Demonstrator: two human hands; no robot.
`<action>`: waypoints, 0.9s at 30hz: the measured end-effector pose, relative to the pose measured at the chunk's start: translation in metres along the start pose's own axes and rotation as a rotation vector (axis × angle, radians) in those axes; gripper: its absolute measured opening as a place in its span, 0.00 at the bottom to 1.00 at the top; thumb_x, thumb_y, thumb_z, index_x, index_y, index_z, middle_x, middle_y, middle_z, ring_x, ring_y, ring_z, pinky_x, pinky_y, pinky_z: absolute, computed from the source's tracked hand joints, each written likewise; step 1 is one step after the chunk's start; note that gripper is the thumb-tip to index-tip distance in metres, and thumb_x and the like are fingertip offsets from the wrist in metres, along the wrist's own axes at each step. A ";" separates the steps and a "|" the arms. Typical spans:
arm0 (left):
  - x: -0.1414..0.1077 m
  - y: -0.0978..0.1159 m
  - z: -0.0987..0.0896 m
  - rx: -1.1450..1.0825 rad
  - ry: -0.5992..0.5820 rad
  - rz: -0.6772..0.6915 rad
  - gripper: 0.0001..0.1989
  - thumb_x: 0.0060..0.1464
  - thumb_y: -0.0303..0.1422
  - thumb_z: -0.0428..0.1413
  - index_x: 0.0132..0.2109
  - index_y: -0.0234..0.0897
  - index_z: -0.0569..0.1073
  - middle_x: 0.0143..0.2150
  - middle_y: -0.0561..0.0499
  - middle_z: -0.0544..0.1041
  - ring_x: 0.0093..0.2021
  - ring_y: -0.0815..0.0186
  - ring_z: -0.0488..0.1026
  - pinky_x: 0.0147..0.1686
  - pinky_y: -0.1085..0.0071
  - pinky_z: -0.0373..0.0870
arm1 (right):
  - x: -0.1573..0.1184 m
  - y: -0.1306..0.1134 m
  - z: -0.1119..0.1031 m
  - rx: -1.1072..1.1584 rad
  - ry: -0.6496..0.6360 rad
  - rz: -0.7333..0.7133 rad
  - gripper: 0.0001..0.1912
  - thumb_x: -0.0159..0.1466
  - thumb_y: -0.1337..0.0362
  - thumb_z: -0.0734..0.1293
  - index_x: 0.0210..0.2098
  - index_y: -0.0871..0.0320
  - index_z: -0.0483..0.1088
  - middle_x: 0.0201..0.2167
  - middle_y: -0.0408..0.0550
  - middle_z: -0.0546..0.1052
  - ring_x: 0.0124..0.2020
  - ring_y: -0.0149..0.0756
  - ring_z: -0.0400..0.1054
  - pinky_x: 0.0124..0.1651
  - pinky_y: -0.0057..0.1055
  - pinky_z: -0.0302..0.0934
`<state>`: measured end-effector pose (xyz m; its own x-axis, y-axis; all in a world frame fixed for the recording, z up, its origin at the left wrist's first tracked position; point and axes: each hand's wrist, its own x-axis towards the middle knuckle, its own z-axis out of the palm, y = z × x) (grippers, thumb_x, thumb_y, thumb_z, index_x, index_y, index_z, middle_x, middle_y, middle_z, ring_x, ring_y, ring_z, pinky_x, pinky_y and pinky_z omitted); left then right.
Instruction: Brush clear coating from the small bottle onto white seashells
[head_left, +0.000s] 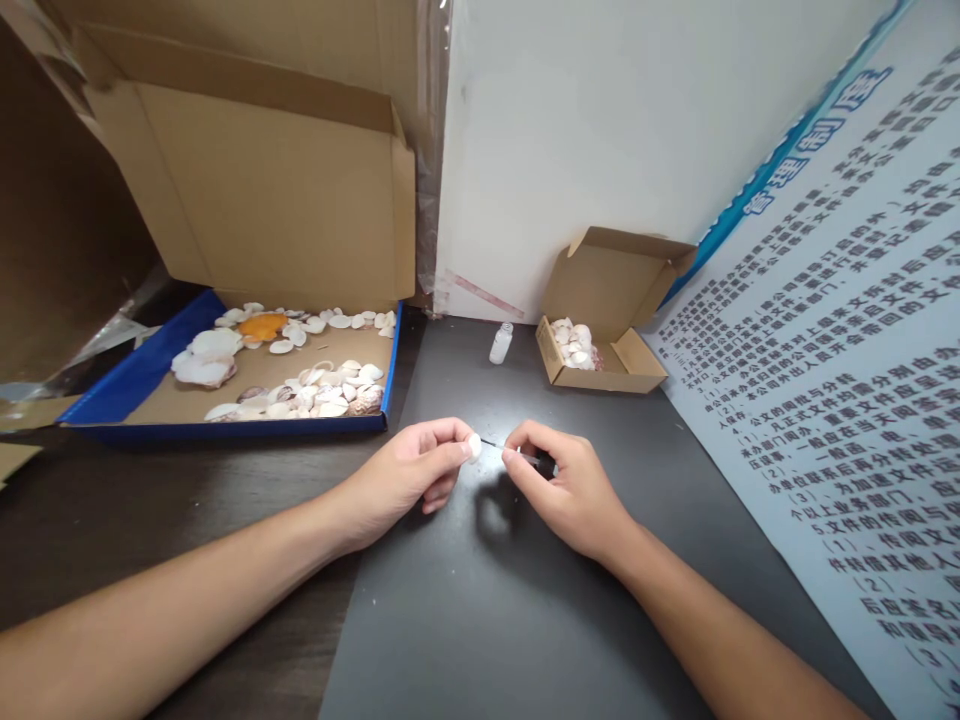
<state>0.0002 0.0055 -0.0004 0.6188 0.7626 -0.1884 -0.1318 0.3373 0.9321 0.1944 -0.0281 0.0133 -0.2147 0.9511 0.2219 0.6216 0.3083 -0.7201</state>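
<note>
Between thumb and fingers of my left hand (427, 462) is a small white seashell (475, 446). My right hand (564, 478) pinches a thin applicator brush with a black cap (544, 464), the cap resting inside the curled fingers. The brush's dark tip (487, 441) points left at the shell's edge; whether it touches is too small to tell. Both hands are held above the dark grey mat (450, 620). Beyond them stands a small open glass bottle (501, 343) with whitish contents.
At left, a blue-edged cardboard box (247, 432) lies open with many white shells (330, 392) and an orange shell (262, 326). A smaller open box (611, 380) of shells (576, 345) stands back right. A white board (570, 120) and a printed sign (847, 350) border the mat.
</note>
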 end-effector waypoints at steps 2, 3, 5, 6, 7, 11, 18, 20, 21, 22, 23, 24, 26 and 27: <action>0.000 0.000 0.000 -0.001 0.002 -0.003 0.12 0.54 0.40 0.59 0.34 0.37 0.67 0.17 0.62 0.55 0.18 0.76 0.49 0.17 0.80 0.53 | 0.000 0.000 0.000 0.024 0.024 -0.008 0.08 0.65 0.66 0.63 0.28 0.57 0.66 0.21 0.37 0.64 0.23 0.27 0.58 0.28 0.25 0.51; 0.000 0.000 0.000 -0.001 0.001 -0.003 0.12 0.53 0.40 0.59 0.34 0.37 0.67 0.17 0.62 0.55 0.18 0.76 0.49 0.17 0.80 0.53 | 0.000 0.000 0.000 0.040 0.021 -0.024 0.08 0.65 0.65 0.62 0.29 0.57 0.66 0.21 0.37 0.64 0.23 0.27 0.58 0.29 0.25 0.52; 0.000 0.001 0.001 -0.001 0.001 -0.002 0.12 0.53 0.40 0.59 0.34 0.37 0.67 0.17 0.62 0.55 0.18 0.76 0.50 0.17 0.80 0.54 | 0.000 -0.001 0.000 0.059 -0.014 -0.053 0.08 0.65 0.64 0.62 0.29 0.57 0.66 0.21 0.37 0.64 0.24 0.28 0.58 0.29 0.25 0.52; 0.000 0.001 0.001 -0.002 0.002 -0.001 0.12 0.53 0.39 0.60 0.34 0.37 0.67 0.18 0.62 0.55 0.19 0.76 0.50 0.18 0.80 0.54 | 0.000 -0.001 0.000 0.055 -0.035 -0.056 0.08 0.65 0.64 0.62 0.30 0.57 0.66 0.22 0.38 0.64 0.24 0.28 0.58 0.29 0.25 0.52; 0.000 0.001 0.001 -0.002 0.003 0.000 0.12 0.53 0.39 0.60 0.34 0.37 0.67 0.18 0.62 0.55 0.19 0.76 0.50 0.18 0.80 0.54 | 0.000 -0.001 0.000 0.043 -0.049 -0.048 0.07 0.65 0.65 0.62 0.30 0.57 0.67 0.22 0.38 0.65 0.24 0.28 0.58 0.29 0.25 0.52; -0.001 0.001 0.001 0.004 0.005 -0.004 0.12 0.54 0.40 0.59 0.34 0.37 0.67 0.18 0.62 0.55 0.19 0.76 0.49 0.18 0.80 0.53 | 0.000 0.000 0.000 0.001 -0.010 0.032 0.08 0.64 0.65 0.62 0.29 0.57 0.66 0.21 0.37 0.64 0.23 0.28 0.58 0.28 0.25 0.51; -0.001 0.002 0.001 0.007 -0.003 -0.007 0.10 0.54 0.38 0.58 0.34 0.37 0.67 0.18 0.62 0.55 0.19 0.76 0.50 0.18 0.80 0.54 | -0.001 0.000 0.000 0.053 -0.069 -0.045 0.07 0.66 0.66 0.61 0.30 0.57 0.66 0.22 0.38 0.65 0.24 0.28 0.58 0.30 0.26 0.52; -0.001 0.001 0.000 0.005 -0.006 -0.007 0.10 0.54 0.38 0.58 0.34 0.37 0.67 0.18 0.62 0.55 0.19 0.76 0.50 0.18 0.80 0.54 | -0.001 0.001 0.000 0.029 -0.039 -0.007 0.07 0.65 0.66 0.61 0.30 0.57 0.66 0.22 0.38 0.65 0.25 0.28 0.58 0.29 0.26 0.51; -0.001 0.001 0.000 0.004 -0.006 -0.007 0.11 0.55 0.39 0.58 0.34 0.37 0.67 0.18 0.62 0.55 0.19 0.76 0.50 0.18 0.80 0.54 | -0.001 0.001 0.000 0.026 -0.024 0.005 0.07 0.66 0.66 0.61 0.30 0.57 0.66 0.22 0.38 0.65 0.24 0.28 0.58 0.29 0.26 0.51; -0.001 0.001 0.000 0.003 -0.005 -0.008 0.11 0.55 0.39 0.58 0.34 0.37 0.67 0.18 0.62 0.55 0.19 0.76 0.50 0.18 0.80 0.54 | -0.001 0.001 -0.001 0.028 -0.014 0.009 0.07 0.66 0.66 0.61 0.30 0.57 0.66 0.22 0.38 0.64 0.24 0.28 0.58 0.29 0.26 0.51; -0.001 0.001 0.000 0.002 -0.005 -0.008 0.11 0.55 0.39 0.58 0.34 0.37 0.67 0.18 0.62 0.55 0.19 0.76 0.50 0.18 0.80 0.54 | -0.001 0.001 -0.001 0.034 -0.013 0.001 0.08 0.66 0.66 0.61 0.30 0.57 0.66 0.22 0.38 0.64 0.24 0.28 0.58 0.29 0.26 0.51; -0.001 0.001 0.000 0.002 -0.004 -0.009 0.10 0.55 0.38 0.58 0.34 0.37 0.67 0.18 0.62 0.55 0.19 0.76 0.50 0.18 0.80 0.54 | -0.001 0.000 -0.001 0.044 -0.020 -0.014 0.08 0.66 0.65 0.61 0.30 0.57 0.66 0.22 0.38 0.64 0.24 0.28 0.58 0.29 0.25 0.52; -0.001 0.001 0.000 0.003 -0.001 -0.007 0.10 0.55 0.37 0.57 0.34 0.37 0.67 0.18 0.62 0.55 0.19 0.76 0.50 0.18 0.80 0.54 | -0.002 0.000 0.000 0.058 -0.054 -0.046 0.08 0.66 0.64 0.62 0.30 0.57 0.66 0.21 0.37 0.63 0.24 0.28 0.57 0.29 0.25 0.51; -0.001 0.001 0.000 0.002 -0.002 -0.008 0.09 0.55 0.37 0.57 0.34 0.37 0.67 0.18 0.62 0.55 0.19 0.76 0.50 0.18 0.80 0.54 | -0.002 0.000 0.000 0.058 -0.070 -0.052 0.08 0.66 0.64 0.62 0.30 0.57 0.66 0.21 0.37 0.63 0.23 0.28 0.57 0.29 0.25 0.51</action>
<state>-0.0002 0.0050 0.0003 0.6211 0.7591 -0.1951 -0.1253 0.3418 0.9314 0.1945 -0.0299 0.0133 -0.2989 0.9299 0.2143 0.5640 0.3533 -0.7464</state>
